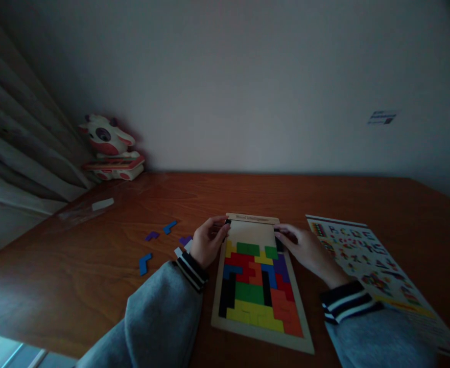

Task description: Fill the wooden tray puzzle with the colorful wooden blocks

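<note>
A wooden puzzle board (263, 337) lies in front of me, its lower part filled with coloured block pieces, among them a green puzzle piece (250, 292). The pale upper part of the board shows bare wood. My left hand (206, 243) is at the upper left edge, thumb and index finger closed on a small black puzzle piece (228, 222). At the upper right edge, my right hand (307, 251) has its thumb and index finger together at another black puzzle piece (279, 244), which is partly hidden by the fingers.
Left of the board lie loose blue puzzle pieces (144, 264), purple puzzle pieces (151, 236) and white ones (178, 252) beside my left wrist. A printed pattern sheet (374, 255) lies on the right. A cow toy (112, 145) stands at the back left, near clear plastic wrapping (75, 214).
</note>
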Demonstrator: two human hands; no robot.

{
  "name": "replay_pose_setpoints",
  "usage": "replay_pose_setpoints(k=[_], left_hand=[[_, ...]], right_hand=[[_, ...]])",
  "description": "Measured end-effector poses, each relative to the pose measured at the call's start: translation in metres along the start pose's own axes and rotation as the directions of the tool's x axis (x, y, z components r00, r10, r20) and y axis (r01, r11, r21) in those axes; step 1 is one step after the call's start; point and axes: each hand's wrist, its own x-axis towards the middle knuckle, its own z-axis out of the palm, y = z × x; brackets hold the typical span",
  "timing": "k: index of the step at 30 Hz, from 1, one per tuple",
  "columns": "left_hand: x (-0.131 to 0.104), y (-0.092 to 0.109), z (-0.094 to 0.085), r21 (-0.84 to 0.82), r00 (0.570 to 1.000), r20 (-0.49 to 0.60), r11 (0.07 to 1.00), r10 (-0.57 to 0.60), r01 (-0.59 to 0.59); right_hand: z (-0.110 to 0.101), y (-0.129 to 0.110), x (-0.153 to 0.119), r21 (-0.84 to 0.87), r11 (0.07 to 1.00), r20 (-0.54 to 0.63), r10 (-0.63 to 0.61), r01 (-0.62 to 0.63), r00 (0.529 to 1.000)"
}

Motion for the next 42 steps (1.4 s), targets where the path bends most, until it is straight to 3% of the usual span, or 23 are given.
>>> replay_pose_setpoints(k=[5, 13, 19, 26, 32, 42], left_hand=[[0.000, -0.001, 0.000, 0.068, 1.000, 0.010, 0.998, -0.010, 0.010], [0.000, 0.000, -0.001, 0.067, 1.000, -0.024, 0.998, -0.014, 0.015], [0.001, 0.002, -0.001, 0.047, 0.999, -0.040, 0.999, 0.006, -0.004], [0.000, 0.001, 0.000, -0.002, 1.000, 0.022, 1.000, 0.001, -0.001], [-0.001, 0.001, -0.001, 0.093, 0.998, 0.025, 0.994, 0.053, -0.055], [-0.001, -0.001, -0.002, 0.061, 1.000, 0.013, 0.998, 0.007, -0.007]], right_hand=[[0.002, 0.001, -0.001, -0.086, 0.992, 0.021, -0.094, 0.096, 0.995], [0.000, -0.001, -0.003, -0.085, 0.990, 0.033, -0.106, 0.109, 0.994], [0.000, -0.001, -0.001, -0.148, 0.983, -0.035, -0.114, 0.107, 0.993], [-0.006, 0.003, 0.001, -0.353, 0.935, -0.177, -0.093, 0.025, 0.980], [-0.008, 0.006, 0.000, -0.415, 0.908, -0.264, -0.069, -0.049, 0.962], [-0.004, 0.034, 0.000, -0.418, 0.904, -0.245, -0.018, -0.089, 0.969]])
